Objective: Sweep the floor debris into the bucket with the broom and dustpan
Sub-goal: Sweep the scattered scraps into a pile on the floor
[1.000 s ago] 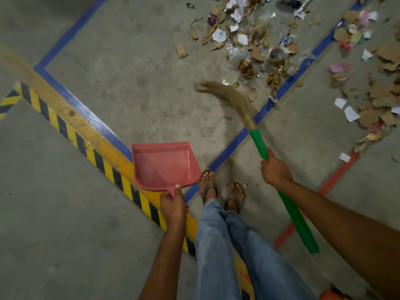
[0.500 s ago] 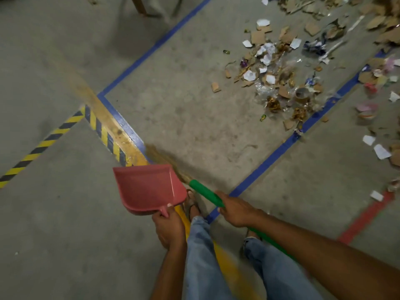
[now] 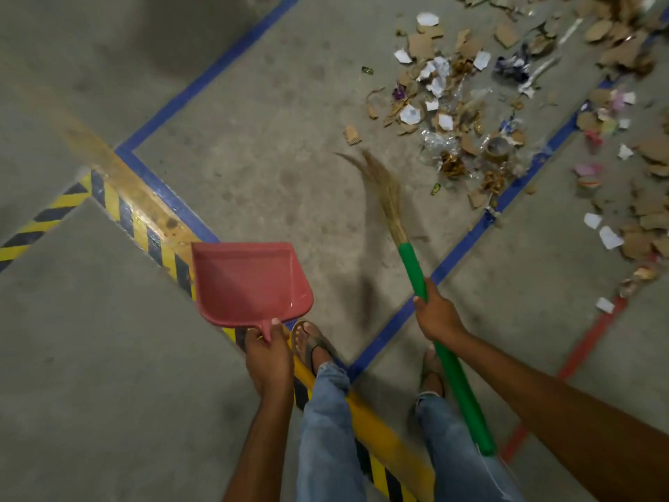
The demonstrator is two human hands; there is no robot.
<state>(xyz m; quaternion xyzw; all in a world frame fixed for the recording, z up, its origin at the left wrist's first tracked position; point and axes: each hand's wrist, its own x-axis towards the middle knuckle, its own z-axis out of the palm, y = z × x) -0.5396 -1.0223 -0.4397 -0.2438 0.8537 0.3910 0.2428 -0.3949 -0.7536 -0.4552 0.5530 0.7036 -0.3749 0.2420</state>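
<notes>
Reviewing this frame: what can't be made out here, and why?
1. Bucket: nowhere in the head view, so its place is unknown.
2. Debris: the scatter runs off the top and right edges, so its full extent is unknown. Many scraps are too small to identify.
3. Broom: the bristles are blurred, so floor contact is unclear.
4. Dustpan: its handle is mostly covered by the left hand.

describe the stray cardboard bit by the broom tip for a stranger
Find the blue tape line on the concrete, then the debris pile upper right. Just left of the pile, above the broom bristles, lies a cardboard scrap; unlike its neighbours, it sits alone on bare floor.
</notes>
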